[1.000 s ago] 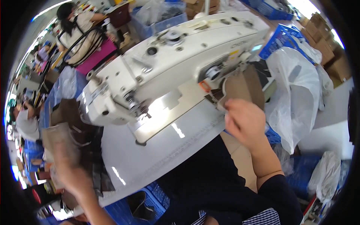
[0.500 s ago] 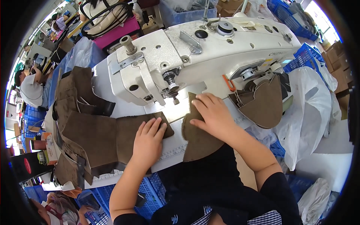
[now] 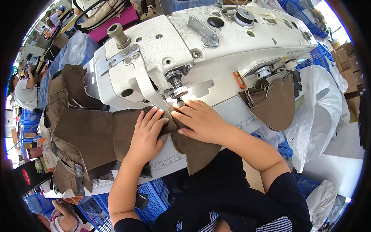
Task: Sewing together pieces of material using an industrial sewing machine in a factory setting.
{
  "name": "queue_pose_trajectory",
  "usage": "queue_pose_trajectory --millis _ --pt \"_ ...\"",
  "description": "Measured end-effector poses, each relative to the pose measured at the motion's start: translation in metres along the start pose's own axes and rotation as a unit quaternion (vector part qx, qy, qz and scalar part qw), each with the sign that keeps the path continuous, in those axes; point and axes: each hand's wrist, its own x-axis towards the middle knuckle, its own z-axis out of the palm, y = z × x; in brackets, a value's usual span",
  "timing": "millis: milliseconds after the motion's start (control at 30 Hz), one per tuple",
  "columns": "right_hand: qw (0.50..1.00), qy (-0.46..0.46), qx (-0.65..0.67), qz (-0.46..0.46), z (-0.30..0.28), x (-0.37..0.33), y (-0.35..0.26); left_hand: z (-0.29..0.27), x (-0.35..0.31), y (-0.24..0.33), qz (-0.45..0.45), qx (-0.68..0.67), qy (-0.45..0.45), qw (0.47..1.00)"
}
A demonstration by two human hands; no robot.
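Left hand: the left hand [image 3: 148, 135] is placed palm down at the centre of the frame, fingers extended and slightly spread; nothing is gripped in it.
Right hand: the right hand [image 3: 203, 121] is placed palm down just right of centre, fingers extended toward the needle area; no grasp is shown, and the tips are partly hidden near the machine head.
Left brown panel: the left brown panel [image 3: 91, 133] is spread from the left of the frame to the centre; its right end is pressed under the left fingers.
Right brown panel: the right brown panel [image 3: 199, 150] is located beneath the right hand, with its pointed lower end extended below the palm, at lower centre.
Panel junction: the two panels are brought together between the hands, just below the needle area; whether the edges are overlapped or butted cannot be told.
Sewing machine: the white sewing machine [image 3: 147, 58] is positioned across the upper centre, its head just above the fingertips.
Table: the pale table [image 3: 228, 110] is marked with a measuring scale along its near edge.
Stacked brown pieces: the stacked brown pieces [image 3: 274, 104] are set at right of the frame, apart from both hands.
Orange tool: the orange tool [image 3: 239, 80] is seen just beside that stack.
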Motion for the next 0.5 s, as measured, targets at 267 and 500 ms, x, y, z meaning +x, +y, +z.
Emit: queue_pose_trajectory --millis 267,500 --pt "1.0 0.003 0.004 0.01 0.0 0.002 0.002 -0.003 0.006 -0.003 0.005 0.012 -0.02 1.0" --pt "1.0 0.015 0.007 0.009 0.006 0.01 0.011 -0.006 0.013 -0.011 -0.026 -0.016 -0.032 0.999"
